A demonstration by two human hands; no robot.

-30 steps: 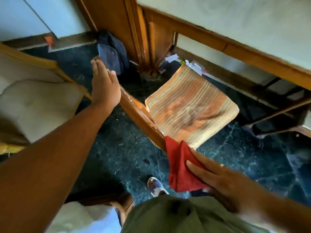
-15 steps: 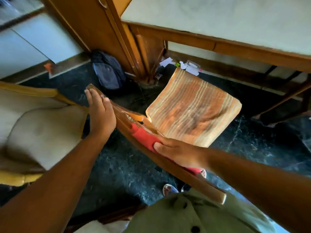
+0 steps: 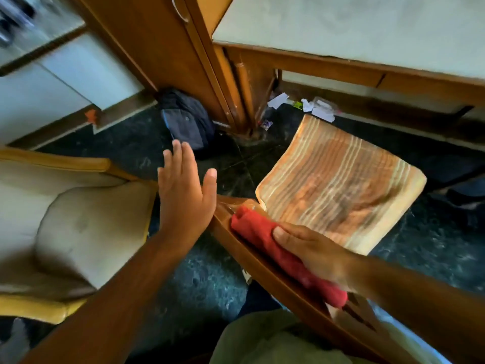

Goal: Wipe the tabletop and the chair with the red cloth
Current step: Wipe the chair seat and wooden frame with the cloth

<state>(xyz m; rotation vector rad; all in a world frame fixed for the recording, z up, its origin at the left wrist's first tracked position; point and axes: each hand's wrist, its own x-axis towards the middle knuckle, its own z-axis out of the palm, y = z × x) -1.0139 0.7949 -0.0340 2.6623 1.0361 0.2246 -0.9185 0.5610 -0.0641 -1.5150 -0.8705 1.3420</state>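
Note:
The wooden chair has a striped light-brown seat [image 3: 338, 190] and a backrest top rail [image 3: 265, 277] running diagonally toward me. The red cloth [image 3: 278, 250] lies rolled along that rail, and my right hand [image 3: 312, 253] presses flat on it. My left hand [image 3: 186, 190] is flat with fingers spread over the rail's far end; I cannot tell whether it touches the rail. The pale tabletop [image 3: 367, 30] with a wooden edge is at the upper right.
A cushioned armchair [image 3: 68, 227] stands at the left. A dark bag [image 3: 186, 119] leans by the wooden cabinet [image 3: 162, 48]. Paper scraps [image 3: 315, 109] litter the dark floor under the table. My green trousers [image 3: 275, 340] fill the bottom.
My right hand has slid the red cloth up along the backrest rail from its near end. My left hand has opened from gripping the rail's far end to a flat spread palm.

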